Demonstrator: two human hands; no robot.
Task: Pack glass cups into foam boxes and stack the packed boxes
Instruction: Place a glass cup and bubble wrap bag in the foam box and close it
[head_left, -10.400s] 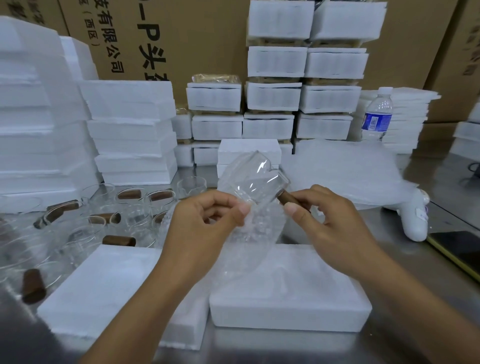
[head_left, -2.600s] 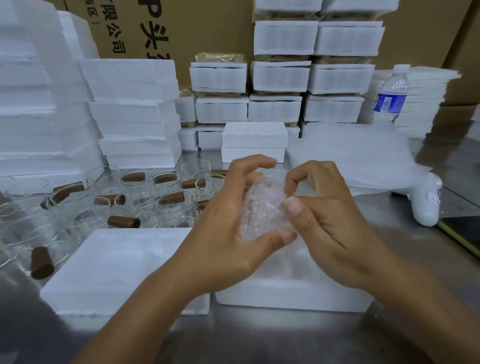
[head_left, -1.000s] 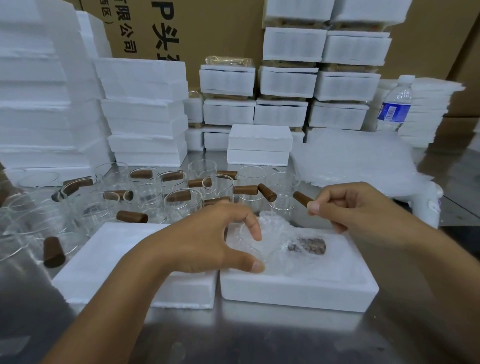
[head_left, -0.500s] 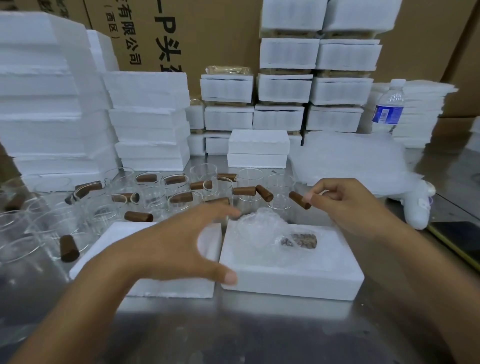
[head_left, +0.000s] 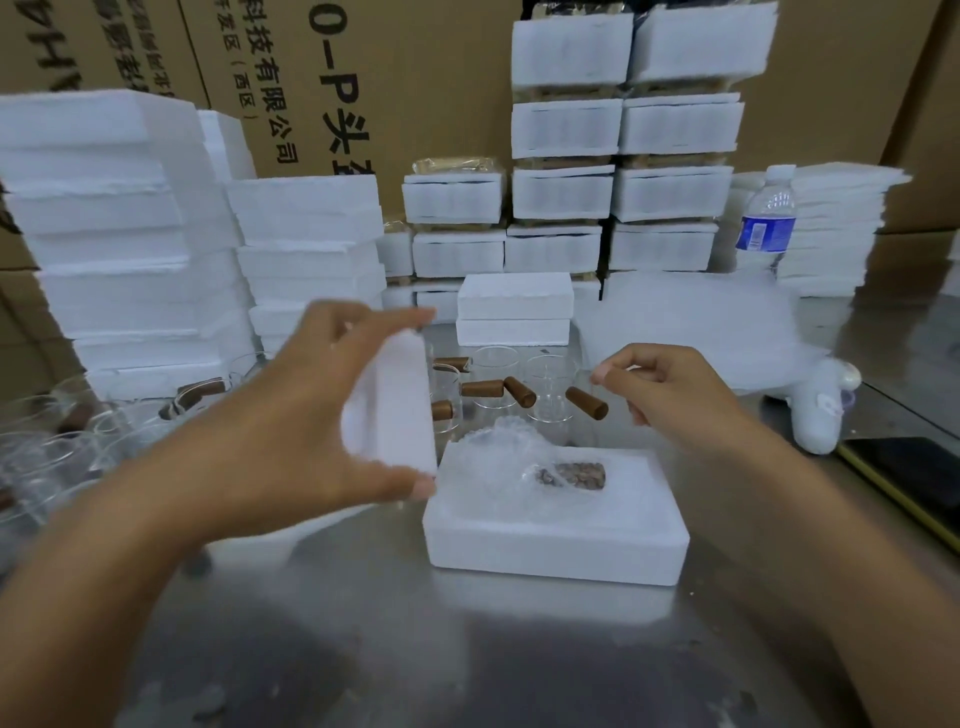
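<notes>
An open white foam box (head_left: 556, 545) sits on the metal table in front of me. Inside it lies a glass cup wrapped in bubble wrap (head_left: 524, 462), its brown handle showing through. My left hand (head_left: 291, 431) grips a white foam lid (head_left: 395, 410), thumb under it and fingers over its top edge. The lid stands on edge just left of the box. My right hand (head_left: 670, 395) hovers above the box's back right corner, fingers loosely curled and holding nothing. Unwrapped glass cups with brown handles (head_left: 496, 364) stand behind the box.
More glass cups (head_left: 57, 447) crowd the left. Tall foam stacks (head_left: 130, 249) rise at the left and packed boxes (head_left: 618, 197) at the back. Bubble wrap sheets (head_left: 691, 332), a water bottle (head_left: 766, 223), a white device (head_left: 821, 410) and a dark flat object (head_left: 914, 478) lie to the right.
My left hand has let go of the wrapped cup in the box, then picked up the foam lid beside it and tipped it up on edge. My right hand stayed hovering.
</notes>
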